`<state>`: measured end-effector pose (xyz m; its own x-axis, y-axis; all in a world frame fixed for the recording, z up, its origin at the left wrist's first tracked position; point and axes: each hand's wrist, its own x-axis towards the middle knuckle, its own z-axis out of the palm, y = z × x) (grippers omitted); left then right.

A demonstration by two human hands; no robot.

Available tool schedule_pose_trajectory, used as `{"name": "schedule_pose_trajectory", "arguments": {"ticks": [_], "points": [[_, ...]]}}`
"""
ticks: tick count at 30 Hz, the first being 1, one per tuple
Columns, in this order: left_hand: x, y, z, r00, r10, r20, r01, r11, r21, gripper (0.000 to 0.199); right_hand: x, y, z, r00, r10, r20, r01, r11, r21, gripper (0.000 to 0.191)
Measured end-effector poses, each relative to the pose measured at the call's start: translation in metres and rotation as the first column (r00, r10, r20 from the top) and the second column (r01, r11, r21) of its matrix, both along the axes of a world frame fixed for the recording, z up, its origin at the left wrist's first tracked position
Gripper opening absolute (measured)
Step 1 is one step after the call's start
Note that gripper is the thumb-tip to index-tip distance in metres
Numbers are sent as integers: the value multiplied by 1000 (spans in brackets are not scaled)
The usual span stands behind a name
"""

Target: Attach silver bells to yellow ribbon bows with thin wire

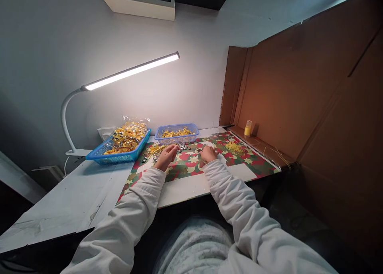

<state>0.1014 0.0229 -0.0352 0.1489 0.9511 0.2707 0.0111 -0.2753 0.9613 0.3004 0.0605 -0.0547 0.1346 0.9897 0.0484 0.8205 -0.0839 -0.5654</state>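
My left hand [167,157] is above the camouflage-patterned mat [179,171], its thumb and fingertips pinched together. What they hold, if anything, is too small to make out. Just beyond it lies a scatter of small silver pieces [183,146], with a bundle of yellow cords [156,149] to its left. My right hand [208,153] rests low over the mat with fingers curled closed. A small dark metallic item [198,149] shows at its fingertips; its kind is unclear. Right of this hand is a loose pile of yellow cords [235,148].
A blue basket [119,157] heaped with yellow and silver pieces in clear plastic stands at the left. Behind the mat is a lavender basket [176,127] of yellow pieces. A lit lamp [131,71] reaches over. A yellow bottle [247,129] stands by the cardboard wall [299,86].
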Motion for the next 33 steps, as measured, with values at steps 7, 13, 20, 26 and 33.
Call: {"name": "schedule_pose_trajectory", "arguments": {"ticks": [7,13,20,26,33], "points": [[1,1,-2,1000,13,-17,-13,1000,-7,43,-15,0,4,751,456,-478,-334,886,321,17],[0,3,-5,999,14,-39,-14,1000,-3,43,-21,-5,6,539,606,-585,-461,793,398,13],[1,2,-4,999,19,-42,-20,999,-27,43,-21,-9,9,545,597,-588,-488,797,356,8],[1,2,-4,999,2,-45,-4,999,-44,44,-20,-8,8,554,612,-565,-506,786,356,13],[0,4,-5,999,2,-52,-5,999,-53,47,-22,-5,5,555,612,-563,-501,786,361,21]]}}
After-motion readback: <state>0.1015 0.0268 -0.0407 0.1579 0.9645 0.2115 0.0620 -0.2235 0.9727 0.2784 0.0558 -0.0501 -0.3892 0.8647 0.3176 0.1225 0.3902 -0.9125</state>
